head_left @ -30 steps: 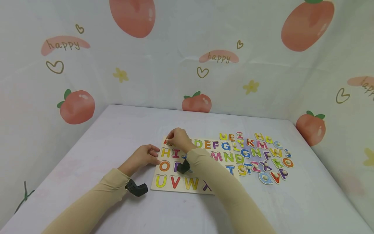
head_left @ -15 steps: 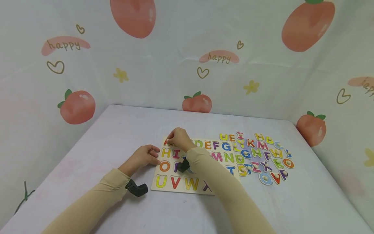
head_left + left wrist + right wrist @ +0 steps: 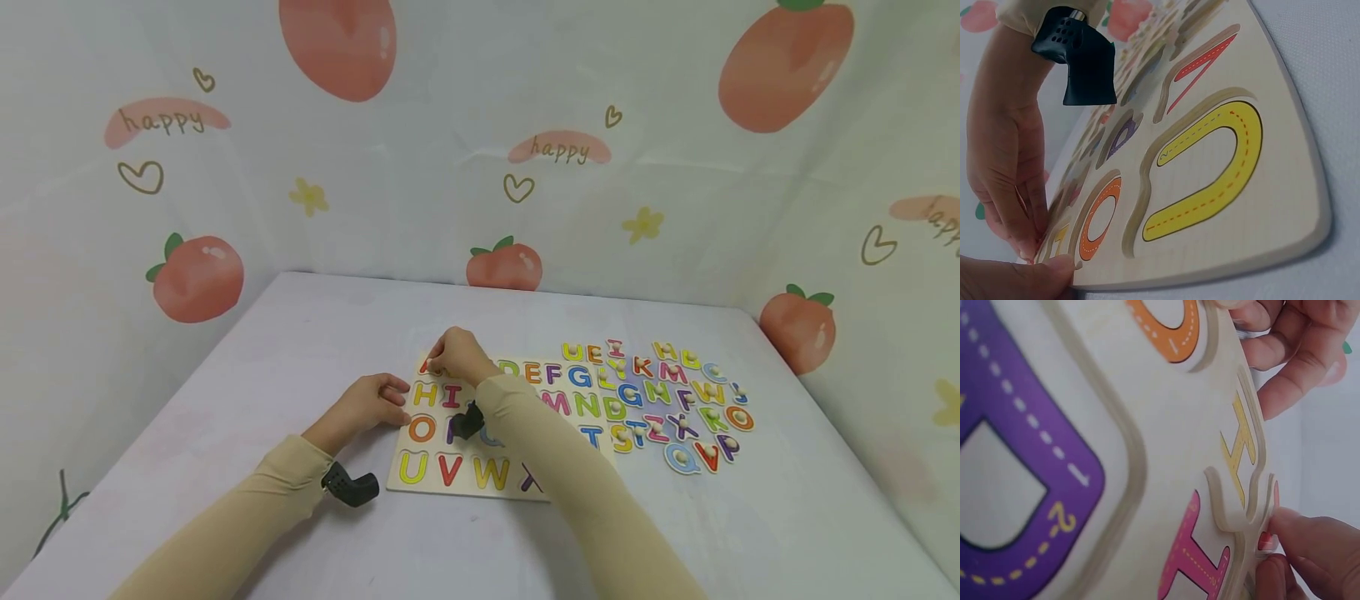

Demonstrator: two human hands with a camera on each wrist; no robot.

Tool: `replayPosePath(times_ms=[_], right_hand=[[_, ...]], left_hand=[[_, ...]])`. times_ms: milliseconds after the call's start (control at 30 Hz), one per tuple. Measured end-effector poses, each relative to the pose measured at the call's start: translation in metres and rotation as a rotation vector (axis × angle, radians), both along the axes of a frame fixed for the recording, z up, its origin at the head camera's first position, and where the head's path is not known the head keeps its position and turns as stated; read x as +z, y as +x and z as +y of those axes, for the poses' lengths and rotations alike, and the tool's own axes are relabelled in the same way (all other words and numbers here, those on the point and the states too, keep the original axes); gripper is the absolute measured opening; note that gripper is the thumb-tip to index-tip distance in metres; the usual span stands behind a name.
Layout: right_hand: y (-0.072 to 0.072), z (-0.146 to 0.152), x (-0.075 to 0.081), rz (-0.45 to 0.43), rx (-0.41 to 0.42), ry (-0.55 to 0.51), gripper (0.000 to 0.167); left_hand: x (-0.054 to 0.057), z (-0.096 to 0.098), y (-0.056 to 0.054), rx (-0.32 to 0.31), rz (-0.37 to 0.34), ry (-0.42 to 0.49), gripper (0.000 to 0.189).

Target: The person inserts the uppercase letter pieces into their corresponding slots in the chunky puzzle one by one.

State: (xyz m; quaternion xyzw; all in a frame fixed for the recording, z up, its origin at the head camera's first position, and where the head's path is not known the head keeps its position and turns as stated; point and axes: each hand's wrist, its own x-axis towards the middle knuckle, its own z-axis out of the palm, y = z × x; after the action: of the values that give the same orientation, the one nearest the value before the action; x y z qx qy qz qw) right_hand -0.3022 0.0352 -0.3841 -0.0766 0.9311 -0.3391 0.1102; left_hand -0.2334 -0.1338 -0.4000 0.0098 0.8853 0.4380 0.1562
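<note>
A wooden alphabet puzzle board [image 3: 468,483] with letter-shaped recesses lies flat on the table. At its far left corner my right hand [image 3: 461,354] pinches the red letter A piece [image 3: 1265,541] between thumb and fingers, right at the A recess. Much of that piece is hidden by the fingers. My left hand [image 3: 367,402] rests at the board's left edge, with its thumb [image 3: 1054,272] touching the edge near the orange O recess [image 3: 1099,219] and its other fingers loosely bent beside the board. The right forearm covers part of the middle of the board.
Loose knobbed letter pieces lie right of the board, some against its edge, among them a blue Q [image 3: 681,457], a red V [image 3: 707,455] and an orange O [image 3: 739,417]. A white cloth printed with peaches [image 3: 504,265] hangs behind the table.
</note>
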Motion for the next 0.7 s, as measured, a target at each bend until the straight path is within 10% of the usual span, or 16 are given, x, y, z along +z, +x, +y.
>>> replayPosePath(times_ms=[700], right_hand=[[-0.0009, 0.0019, 0.0005, -0.012, 0.031, -0.027, 0.007]], left_hand=[[-0.0019, -0.0009, -0.0003, -0.009, 0.009, 0.012, 0.050]])
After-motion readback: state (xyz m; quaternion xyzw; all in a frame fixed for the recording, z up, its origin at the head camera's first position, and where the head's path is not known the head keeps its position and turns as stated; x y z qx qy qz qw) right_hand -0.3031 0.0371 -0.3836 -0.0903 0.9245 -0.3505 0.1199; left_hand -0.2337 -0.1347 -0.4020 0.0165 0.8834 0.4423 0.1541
